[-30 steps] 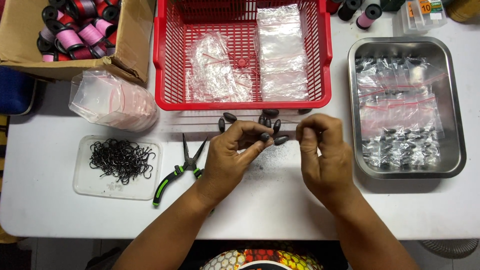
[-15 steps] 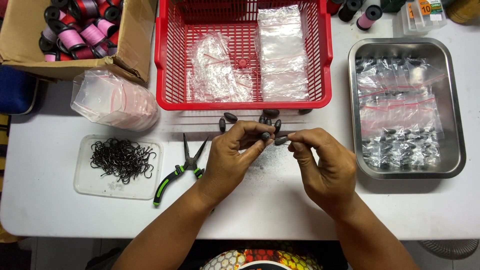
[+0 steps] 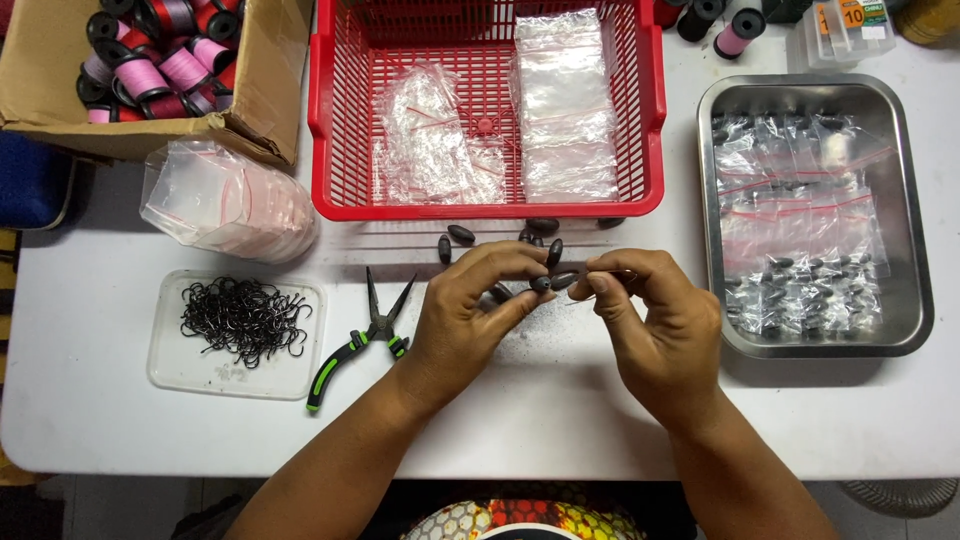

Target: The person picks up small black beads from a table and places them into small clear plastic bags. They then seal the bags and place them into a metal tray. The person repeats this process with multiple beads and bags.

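My left hand [image 3: 470, 315] pinches a small dark oval sinker [image 3: 541, 284] between thumb and fingertips. My right hand [image 3: 655, 320] is right beside it, fingers pinched together on something too thin to make out, its tips almost touching the sinker. Several loose dark sinkers [image 3: 460, 235] lie on the white table [image 3: 560, 400] just beyond my hands, in front of the red basket [image 3: 485, 205].
Green-handled pliers [image 3: 350, 345] lie left of my left hand. A clear tray of black hooks [image 3: 240, 325] sits further left. The basket holds clear zip bags [image 3: 565, 110]. A steel tray [image 3: 915, 310] with filled bags stands right. A cardboard box of thread spools [image 3: 160, 70] is back left.
My right hand has come left and closed up to the left hand's fingertips. The left hand has stayed nearly still with the sinker.
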